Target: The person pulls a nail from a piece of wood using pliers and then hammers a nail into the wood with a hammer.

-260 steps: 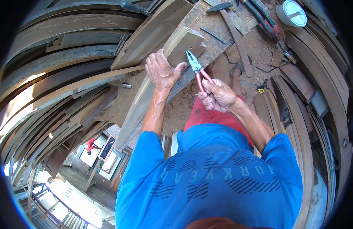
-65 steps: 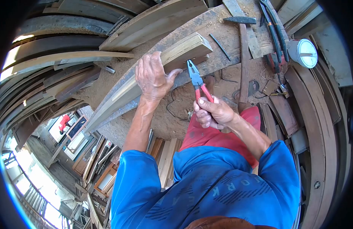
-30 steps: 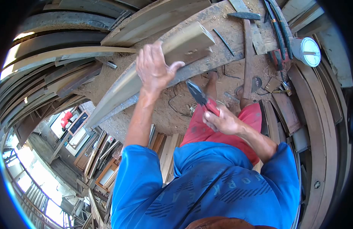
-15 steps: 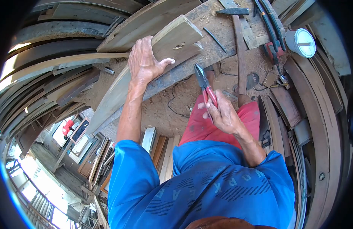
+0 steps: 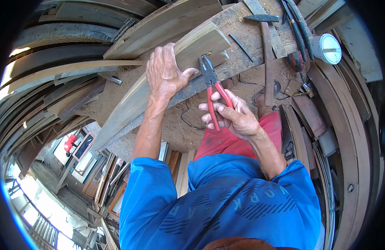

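A long wooden plank [image 5: 198,46] stands on edge on the workbench [image 5: 238,62]. My left hand [image 5: 164,71] grips its upper edge, fingers over the top and thumb along the near face. Red-handled pliers [image 5: 210,81] are in my right hand [image 5: 238,114], their handles spread apart. The jaws are slightly parted and lie at the plank's near face, over the spot where a dark knot showed; whether they hold anything there, I cannot tell.
On the bench lie a hammer [image 5: 262,18] and a dark thin rod [image 5: 241,48]. Long-handled pincers [image 5: 298,31] and a white bucket [image 5: 327,49] are at right. Boards [image 5: 72,41] are stacked left. Far off is a person in red [image 5: 69,143].
My right hand has raised the pliers from in front of the bench to the plank's face, and their handles have spread. My left hand stays on the plank.
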Action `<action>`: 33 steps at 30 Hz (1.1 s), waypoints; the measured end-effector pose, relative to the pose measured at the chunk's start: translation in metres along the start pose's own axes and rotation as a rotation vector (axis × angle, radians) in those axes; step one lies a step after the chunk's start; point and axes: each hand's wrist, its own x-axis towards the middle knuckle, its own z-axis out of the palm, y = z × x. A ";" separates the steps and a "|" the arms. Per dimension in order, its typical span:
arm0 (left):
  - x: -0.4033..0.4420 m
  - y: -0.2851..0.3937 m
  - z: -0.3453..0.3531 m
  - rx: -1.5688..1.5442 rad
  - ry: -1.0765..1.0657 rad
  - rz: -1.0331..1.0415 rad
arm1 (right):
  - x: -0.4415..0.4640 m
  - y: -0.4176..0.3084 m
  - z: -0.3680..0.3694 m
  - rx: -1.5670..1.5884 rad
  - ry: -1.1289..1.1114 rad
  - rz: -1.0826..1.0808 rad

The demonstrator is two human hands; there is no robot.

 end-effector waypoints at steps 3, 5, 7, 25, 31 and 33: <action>0.000 -0.002 0.002 -0.013 0.027 0.022 | -0.001 0.002 -0.002 0.089 -0.006 -0.013; -0.001 -0.003 0.003 -0.016 0.042 0.030 | -0.002 0.005 -0.002 0.142 0.000 -0.019; -0.003 -0.002 0.004 -0.013 0.059 0.033 | -0.003 0.004 0.001 0.156 0.011 -0.008; -0.014 0.002 0.007 -0.007 0.126 0.065 | -0.001 0.000 -0.005 0.061 0.045 0.227; -0.011 0.000 0.006 0.000 0.096 0.051 | 0.000 -0.004 -0.008 -0.080 0.055 0.198; -0.013 0.000 0.007 -0.003 0.106 0.060 | 0.000 -0.002 -0.008 0.043 0.023 0.222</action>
